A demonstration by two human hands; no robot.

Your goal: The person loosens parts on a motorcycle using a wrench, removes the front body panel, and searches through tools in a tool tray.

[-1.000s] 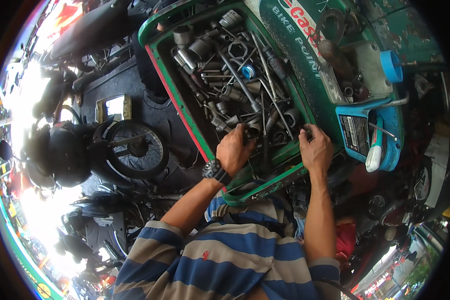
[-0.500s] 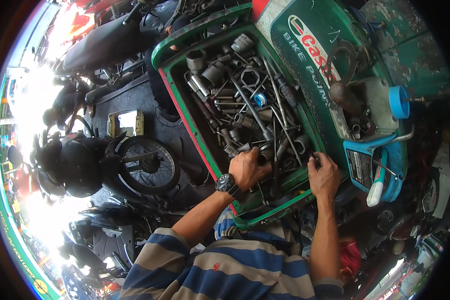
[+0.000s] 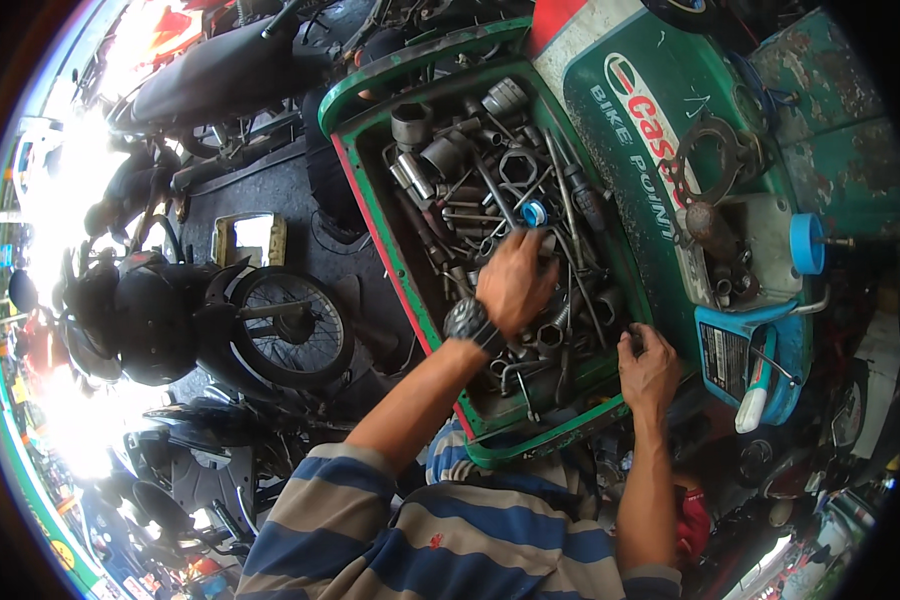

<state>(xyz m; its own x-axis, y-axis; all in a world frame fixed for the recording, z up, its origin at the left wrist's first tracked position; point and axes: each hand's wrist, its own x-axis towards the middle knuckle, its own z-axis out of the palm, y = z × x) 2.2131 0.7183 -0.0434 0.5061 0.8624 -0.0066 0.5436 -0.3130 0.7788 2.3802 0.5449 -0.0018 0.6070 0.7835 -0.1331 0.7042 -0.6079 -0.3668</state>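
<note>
My left hand [image 3: 515, 285], with a black watch [image 3: 473, 324] on its wrist, reaches into a green tool tray [image 3: 402, 272] full of greasy tools. Its fingers curl down over the middle of the pile, beside a long metal bar [image 3: 498, 192] and a small blue ring [image 3: 534, 213]. What they grip is hidden. Close to the tray's right front corner, my right hand [image 3: 650, 372] has its fingers bent together, with something small and dark at the tips that I cannot make out. Around the pile lie large sockets [image 3: 410, 126], a ring-shaped hexagonal piece [image 3: 519, 168] and several wrenches.
Right of the tray, a green panel [image 3: 620, 150] carries a metal ring part [image 3: 707, 160] and a bin of greasy parts [image 3: 760, 280]. A cut blue container [image 3: 722, 350] holds a white-tipped tool [image 3: 752, 408]. Motorcycles stand at left, one wheel [image 3: 292, 325] near the tray.
My left hand has moved from the tray's near end farther into the middle of the tools, uncovering sockets near the front. My right hand stays by the corner. The view has shifted slightly.
</note>
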